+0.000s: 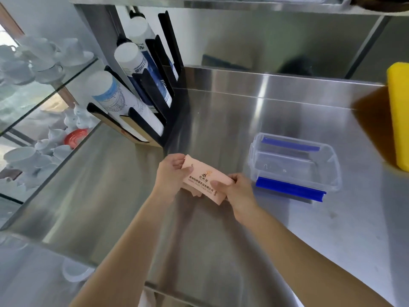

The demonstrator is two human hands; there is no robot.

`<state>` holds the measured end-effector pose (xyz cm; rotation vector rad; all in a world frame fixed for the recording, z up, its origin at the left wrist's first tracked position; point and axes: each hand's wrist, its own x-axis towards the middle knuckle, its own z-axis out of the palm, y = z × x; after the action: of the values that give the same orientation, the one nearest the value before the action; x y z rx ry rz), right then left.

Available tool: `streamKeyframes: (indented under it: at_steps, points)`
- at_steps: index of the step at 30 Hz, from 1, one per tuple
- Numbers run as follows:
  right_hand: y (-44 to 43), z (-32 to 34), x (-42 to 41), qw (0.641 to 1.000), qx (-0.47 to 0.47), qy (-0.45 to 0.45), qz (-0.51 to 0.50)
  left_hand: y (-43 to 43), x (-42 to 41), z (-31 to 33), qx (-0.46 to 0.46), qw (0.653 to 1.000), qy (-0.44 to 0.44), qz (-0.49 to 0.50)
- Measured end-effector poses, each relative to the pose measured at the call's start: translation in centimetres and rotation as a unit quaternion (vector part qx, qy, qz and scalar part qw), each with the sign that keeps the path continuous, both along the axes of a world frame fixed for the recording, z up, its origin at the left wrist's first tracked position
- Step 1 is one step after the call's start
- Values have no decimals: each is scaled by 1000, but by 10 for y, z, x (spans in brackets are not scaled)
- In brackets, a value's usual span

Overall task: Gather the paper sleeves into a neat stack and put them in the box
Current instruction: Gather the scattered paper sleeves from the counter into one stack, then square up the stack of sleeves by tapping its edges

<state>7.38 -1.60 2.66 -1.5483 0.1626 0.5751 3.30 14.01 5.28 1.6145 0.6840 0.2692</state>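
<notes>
Gripping the paper sleeves (202, 181), both hands' fingers (215, 185) are clamped on them; box (294, 165) nearby, cup rack (137, 89) behind.

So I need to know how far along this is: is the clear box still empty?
Empty. Through the clear box only bare steel shows; the paper sleeves are outside it, held between both hands.

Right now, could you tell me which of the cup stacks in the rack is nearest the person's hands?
The lowest cup stack, the one with the light blue print; the two above it carry dark blue print and sit farther back.
</notes>
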Motion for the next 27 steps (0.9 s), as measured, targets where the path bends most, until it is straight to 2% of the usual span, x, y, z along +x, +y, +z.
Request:
streamKeyframes:
  at_steps: [4,11,15,19,21,24,27]
  points:
    - [31,1,11,999,-46,11,-1,26,17,-6,57,997,42,-18]
    - [59,-5,18,974,-221,-16,43,49,37,-26,106,986,112,-69]
    - [59,-8,26,929,-348,-51,110,54,43,-33,144,974,145,-97]
    - [58,-3,29,888,-403,-63,212,63,44,-31,189,942,259,-102]
    - [60,-2,28,865,-428,-67,253,65,44,-28,169,937,283,-114]
    - [67,-1,28,841,-454,-84,282,64,46,-24,127,946,270,-128]
    - [69,-1,27,854,-426,-80,288,67,43,-19,70,949,272,-145]
